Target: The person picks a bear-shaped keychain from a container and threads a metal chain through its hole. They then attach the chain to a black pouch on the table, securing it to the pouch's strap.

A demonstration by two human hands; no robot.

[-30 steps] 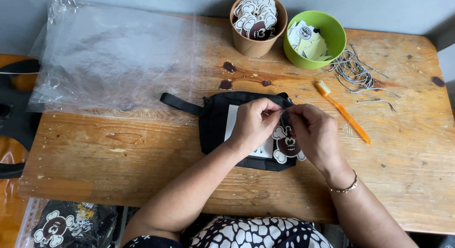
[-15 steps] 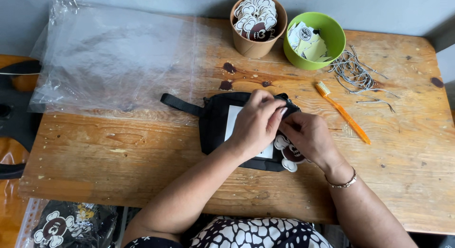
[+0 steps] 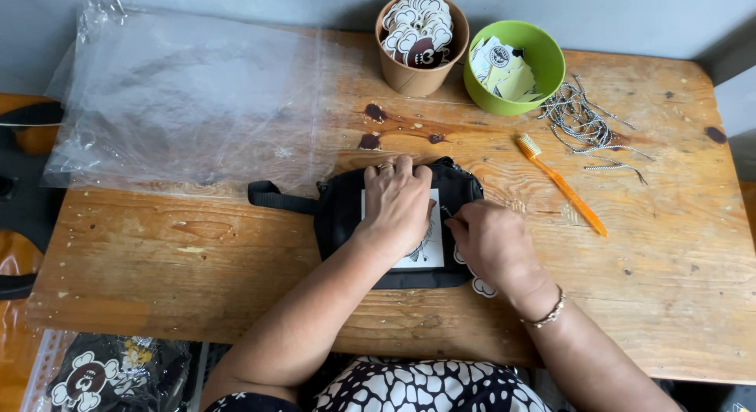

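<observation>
A black bag with a strap lies flat on the wooden table. A white card lies on its front. My left hand presses down on the bag and card, fingers curled over the bag's far edge. My right hand is at the bag's right side, thumb and finger pinched on a small dark piece, too small to identify. A white die-cut tag peeks out from under my right hand.
A large clear plastic sheet covers the table's far left. At the back stand a brown cup of die-cut tags and a green bowl of paper labels. A pile of grey cords and an orange toothbrush lie to the right.
Both hands were pinched together over the bag's upper right. My left hand has since flattened onto the bag, and my right hand has dropped toward the bag's right side.
</observation>
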